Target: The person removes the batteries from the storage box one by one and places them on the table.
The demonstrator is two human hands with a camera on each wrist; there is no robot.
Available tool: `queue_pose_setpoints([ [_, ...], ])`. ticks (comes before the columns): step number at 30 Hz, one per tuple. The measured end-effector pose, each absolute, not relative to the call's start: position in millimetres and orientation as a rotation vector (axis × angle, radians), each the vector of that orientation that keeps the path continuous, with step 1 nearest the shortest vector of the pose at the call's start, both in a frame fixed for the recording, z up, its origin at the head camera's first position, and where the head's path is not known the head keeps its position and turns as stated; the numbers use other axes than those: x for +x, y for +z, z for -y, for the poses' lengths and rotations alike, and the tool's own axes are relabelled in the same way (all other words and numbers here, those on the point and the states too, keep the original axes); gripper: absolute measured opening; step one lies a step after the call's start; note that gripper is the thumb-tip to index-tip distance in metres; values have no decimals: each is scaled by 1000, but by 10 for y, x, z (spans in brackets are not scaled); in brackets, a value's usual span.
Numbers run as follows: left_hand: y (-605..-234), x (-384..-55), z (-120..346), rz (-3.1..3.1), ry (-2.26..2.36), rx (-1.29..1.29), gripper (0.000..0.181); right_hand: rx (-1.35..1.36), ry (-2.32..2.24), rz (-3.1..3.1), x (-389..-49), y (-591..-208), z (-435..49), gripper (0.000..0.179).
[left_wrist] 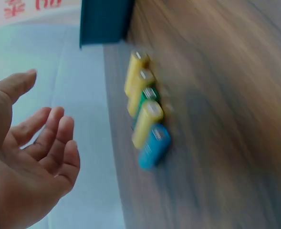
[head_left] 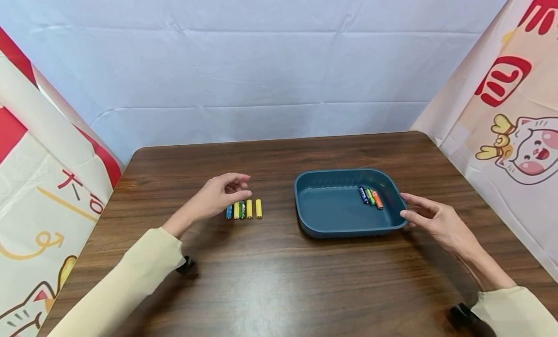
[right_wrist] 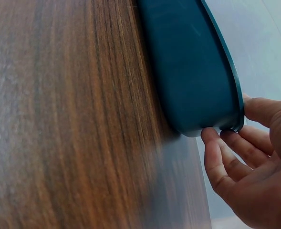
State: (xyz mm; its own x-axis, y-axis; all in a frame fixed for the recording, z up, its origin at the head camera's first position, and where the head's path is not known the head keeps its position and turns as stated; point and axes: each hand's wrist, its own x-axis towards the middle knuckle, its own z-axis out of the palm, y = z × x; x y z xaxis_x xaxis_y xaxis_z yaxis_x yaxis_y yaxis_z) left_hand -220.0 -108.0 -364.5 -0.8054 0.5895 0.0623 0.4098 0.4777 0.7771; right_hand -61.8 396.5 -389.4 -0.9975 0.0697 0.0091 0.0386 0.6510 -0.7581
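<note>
On the wood-grained table, five batteries form a row beside the left hand: one blue, three yellow, one green. That hand hangs with its fingers loosely bent, thumb apart from them, holding nothing. From the head, its thumb seems to cover the upper ends of some of the row, so contact there cannot be judged; the left wrist's picture, badly smeared, shows a gap between hand and batteries. Their labels are too small or blurred to read.

To the right stands the dark teal tray, gripped at its right end by the right hand, thumb at the rim, fingertips against the outer wall. Inside, toward that end, are a dark blue battery, a green one and an orange battery; the wrist views do not reach them. Both of those views cut the tray off at the top. The head picture's edges crop both pale sleeves.
</note>
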Motion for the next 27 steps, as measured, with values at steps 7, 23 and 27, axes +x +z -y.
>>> queue_pose_setpoints([
  [7, -3513, -2162, 532, -2503, 1370, 960, 42, -88, 1295, 2816, -606, -3889, -3961, 61],
  [23, -3440, -1989, -606, -2477, 1242, 944, 45, -91, 1285, 2817, -613, -3881, -3951, 61],
  [27, -3473, -1946, -881, -2474, 1193, 930, 46, -97, 1267, 2825, -618, -3877, -3956, 61],
])
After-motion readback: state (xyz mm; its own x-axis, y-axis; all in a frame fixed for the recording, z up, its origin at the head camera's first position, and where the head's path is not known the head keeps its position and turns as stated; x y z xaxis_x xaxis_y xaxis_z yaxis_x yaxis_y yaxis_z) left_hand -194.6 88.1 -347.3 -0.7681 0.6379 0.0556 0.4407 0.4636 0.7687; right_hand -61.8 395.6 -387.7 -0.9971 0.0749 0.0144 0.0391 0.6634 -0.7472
